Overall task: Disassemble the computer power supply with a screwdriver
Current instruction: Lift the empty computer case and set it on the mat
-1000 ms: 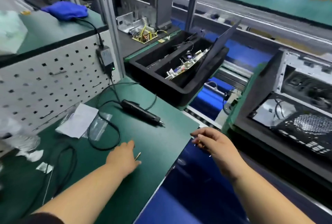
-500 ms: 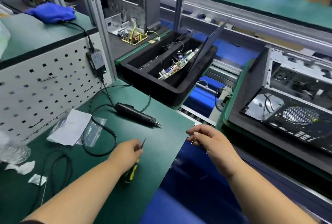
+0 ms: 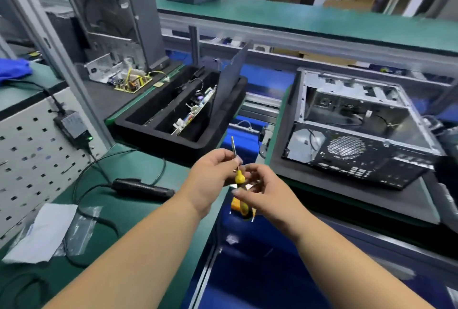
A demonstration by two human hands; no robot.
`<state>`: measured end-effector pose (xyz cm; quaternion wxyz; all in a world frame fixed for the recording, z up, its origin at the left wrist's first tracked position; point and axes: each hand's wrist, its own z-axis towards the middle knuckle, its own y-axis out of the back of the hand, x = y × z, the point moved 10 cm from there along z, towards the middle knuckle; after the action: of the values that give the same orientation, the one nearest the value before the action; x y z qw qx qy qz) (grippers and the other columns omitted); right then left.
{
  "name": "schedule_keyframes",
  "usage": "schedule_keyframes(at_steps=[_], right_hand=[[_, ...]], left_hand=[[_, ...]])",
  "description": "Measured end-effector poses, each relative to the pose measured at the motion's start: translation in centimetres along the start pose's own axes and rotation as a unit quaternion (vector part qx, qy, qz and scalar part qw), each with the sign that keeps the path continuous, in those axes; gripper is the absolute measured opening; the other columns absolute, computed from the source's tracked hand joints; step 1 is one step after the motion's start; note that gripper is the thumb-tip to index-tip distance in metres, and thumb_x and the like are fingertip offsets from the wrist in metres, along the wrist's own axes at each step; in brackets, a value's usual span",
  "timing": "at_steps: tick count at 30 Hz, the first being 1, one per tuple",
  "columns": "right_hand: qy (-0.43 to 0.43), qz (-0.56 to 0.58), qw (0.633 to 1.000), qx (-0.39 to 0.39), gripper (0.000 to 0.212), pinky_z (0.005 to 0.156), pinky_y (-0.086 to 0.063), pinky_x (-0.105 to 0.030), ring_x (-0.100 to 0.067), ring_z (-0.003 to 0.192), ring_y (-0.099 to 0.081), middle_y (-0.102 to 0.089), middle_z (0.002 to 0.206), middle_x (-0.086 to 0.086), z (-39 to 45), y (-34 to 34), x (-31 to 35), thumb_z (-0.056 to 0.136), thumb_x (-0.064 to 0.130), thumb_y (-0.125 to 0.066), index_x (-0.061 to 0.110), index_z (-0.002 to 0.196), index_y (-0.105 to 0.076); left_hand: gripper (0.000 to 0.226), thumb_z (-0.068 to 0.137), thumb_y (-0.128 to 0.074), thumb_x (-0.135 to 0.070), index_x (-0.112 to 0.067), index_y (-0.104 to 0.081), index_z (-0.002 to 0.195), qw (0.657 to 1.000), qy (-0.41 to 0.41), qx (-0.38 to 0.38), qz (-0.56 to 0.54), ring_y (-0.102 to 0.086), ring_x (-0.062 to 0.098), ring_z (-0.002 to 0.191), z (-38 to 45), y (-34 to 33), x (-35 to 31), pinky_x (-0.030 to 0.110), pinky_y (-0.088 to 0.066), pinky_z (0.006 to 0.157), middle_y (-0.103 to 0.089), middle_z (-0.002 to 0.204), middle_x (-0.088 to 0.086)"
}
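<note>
A yellow-handled screwdriver point(image 3: 240, 176) stands upright between my two hands, its metal shaft pointing up. My left hand point(image 3: 210, 179) grips it near the top of the handle. My right hand point(image 3: 262, 189) closes on the handle lower down. An opened power supply with a bare yellow circuit board point(image 3: 131, 83) lies at the back left. An open computer case point(image 3: 357, 130) lies on its side on a grey mat to the right.
An electric screwdriver point(image 3: 141, 188) with a black cable lies on the green bench point(image 3: 138, 212). A black tray point(image 3: 158, 140) holds a circuit board and a dark panel. A pegboard point(image 3: 29, 157) stands at left, with paper point(image 3: 42, 232) and plastic bags below it.
My left hand lifted the yellow screwdriver off the green bench and carried it right. My right hand came in and closed on its handle. The view tilted up.
</note>
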<state>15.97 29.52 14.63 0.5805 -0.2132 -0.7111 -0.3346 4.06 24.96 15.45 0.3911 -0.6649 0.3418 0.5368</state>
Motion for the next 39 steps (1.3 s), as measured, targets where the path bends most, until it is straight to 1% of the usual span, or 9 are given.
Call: schedule_keyframes(at_steps=[6,11,14,19,24,27,32,36,39], right_hand=[[0.005,0.052,0.997,-0.055,0.043,0.08,-0.058,-0.048,-0.022,0.085,-0.065,-0.069,0.105,-0.002,-0.2,6.7,-1.3,0.077,0.014,-0.082,0.038,0.107,-0.062],[0.017,0.046,0.995,-0.084,0.041,0.072,-0.052,-0.03,-0.011,0.075,-0.055,-0.062,0.089,-0.003,-0.5,13.2,-1.9,0.079,0.002,-0.079,0.029,0.104,-0.062],[0.019,0.051,0.993,-0.108,0.035,0.067,-0.049,-0.022,-0.005,0.07,-0.054,-0.061,0.08,0.005,-1.0,17.9,-2.4,0.08,0.002,-0.078,0.026,0.099,-0.062],[0.022,0.028,0.991,-0.13,0.025,0.062,-0.046,-0.019,-0.001,0.065,-0.054,-0.061,0.07,0.017,-2.1,25.4,-3.6,0.083,0.008,-0.076,0.026,0.094,-0.062],[0.014,0.009,0.986,-0.167,0.019,0.059,-0.047,-0.019,-0.001,0.067,-0.055,-0.063,0.073,0.017,-3.5,33.3,-5.3,0.08,0.025,-0.076,0.034,0.093,-0.065],[0.006,0.01,0.981,-0.196,0.019,0.061,-0.048,-0.018,-0.001,0.07,-0.058,-0.066,0.077,0.016,-4.7,38.0,-6.7,0.077,0.033,-0.072,0.04,0.092,-0.065],[-0.011,0.015,0.964,-0.263,0.021,0.059,-0.047,-0.016,-0.002,0.07,-0.058,-0.066,0.08,0.012,-7.1,46.1,-9.9,0.086,0.022,-0.074,0.04,0.093,-0.066],[-0.048,0.001,0.949,-0.311,0.022,0.052,-0.045,-0.01,0.004,0.063,-0.056,-0.067,0.085,0.005,-9.1,51.7,-13.1,0.088,0.018,-0.074,0.039,0.089,-0.067],[-0.072,-0.031,0.94,-0.331,0.018,0.055,-0.043,-0.009,0.005,0.06,-0.054,-0.064,0.084,0.004,-10.1,55.3,-15.4,0.088,0.018,-0.074,0.035,0.089,-0.066]], left_hand=[[0.016,0.095,-0.061,-0.012,-0.019,-0.068,0.082,0.998,-0.028,0.029,0.037,-0.064,0.014,0.071,2.2,-7.2,-0.9,0.024,-0.053,0.068,-0.068,0.077,0.004],[0.008,0.093,-0.064,-0.016,-0.01,-0.068,0.089,0.996,-0.046,0.038,0.066,-0.061,0.013,0.08,3.9,-12.8,-1.3,0.033,-0.049,0.084,-0.066,0.08,0.0],[0.01,0.094,-0.064,-0.015,-0.006,-0.067,0.092,0.995,-0.039,0.048,0.078,-0.058,0.011,0.079,5.3,-16.8,-0.9,0.025,-0.046,0.079,-0.064,0.08,0.0],[0.011,0.095,-0.062,-0.014,-0.005,-0.067,0.092,0.993,-0.034,0.077,0.079,-0.06,0.002,0.068,7.3,-24.5,-0.5,0.01,-0.047,0.066,-0.065,0.075,-0.005],[0.009,0.095,-0.06,-0.006,-0.005,-0.067,0.101,0.992,-0.019,0.103,0.069,-0.064,0.005,0.073,9.0,-32.2,0.6,0.013,-0.051,0.068,-0.069,0.082,0.0],[0.01,0.094,-0.062,-0.007,-0.013,-0.069,0.096,0.988,-0.032,0.108,0.107,-0.063,0.005,0.074,10.1,-36.3,1.2,0.014,-0.05,0.069,-0.07,0.082,-0.005],[0.015,0.093,-0.065,-0.018,-0.032,-0.07,0.088,0.969,-0.06,0.133,0.197,-0.059,0.01,0.076,11.4,-42.4,2.9,0.027,-0.048,0.075,-0.067,0.079,-0.008],[0.018,0.091,-0.066,-0.019,-0.036,-0.068,0.088,0.957,-0.097,0.138,0.234,-0.054,0.003,0.067,12.1,-46.3,3.7,0.018,-0.045,0.066,-0.063,0.072,-0.013],[0.021,0.091,-0.065,-0.017,-0.037,-0.066,0.087,0.942,-0.123,0.15,0.274,-0.052,0.004,0.064,12.7,-48.7,4.0,0.016,-0.044,0.061,-0.06,0.071,-0.013]])
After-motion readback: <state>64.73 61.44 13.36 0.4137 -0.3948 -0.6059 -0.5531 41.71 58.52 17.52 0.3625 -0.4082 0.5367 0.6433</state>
